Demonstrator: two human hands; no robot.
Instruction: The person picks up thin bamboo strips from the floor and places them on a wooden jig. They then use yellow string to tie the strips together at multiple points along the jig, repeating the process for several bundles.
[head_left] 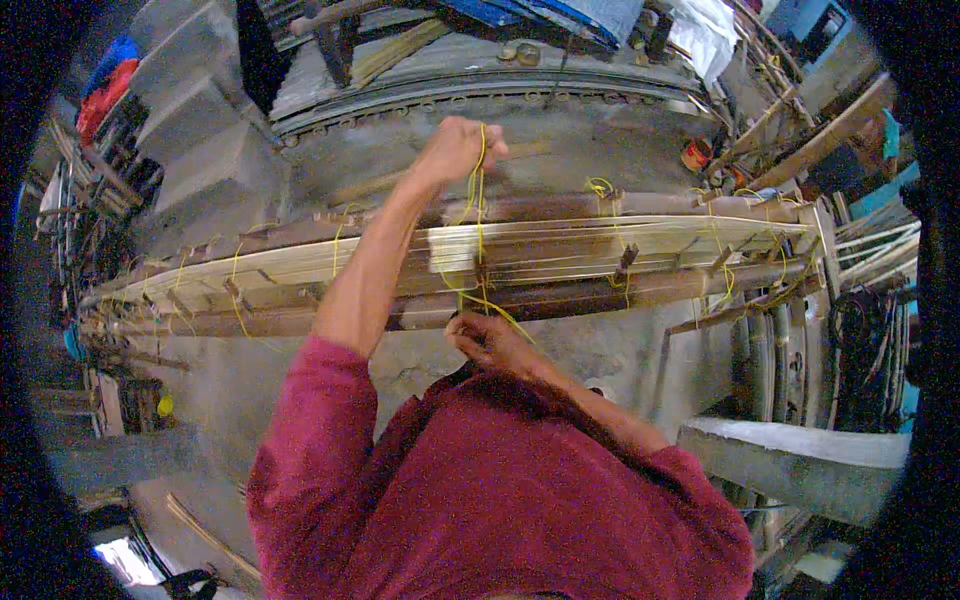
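A long, narrow wooden frame (550,305) crosses in front of me, with pale threads (560,235) stretched along it. My left hand (460,150) is raised past its far beam, closed in a fist on a yellow cord (481,190). The cord loops over the fingers and runs down across the threads. By the near beam my right hand (490,340) is closed, with the cord's lower part leading down to its fingertips; the grip itself is partly hidden. One yellow strand slants over to the right wrist. A white patch (452,250) shows on the threads beside the cord.
More yellow ties and small wooden pegs (625,260) are spaced along the frame. A red tin (696,153) stands beyond its right part. Concrete steps (205,150) rise at far left, and a grey ledge (800,465) juts in at right. Poles (790,140) lean at far right.
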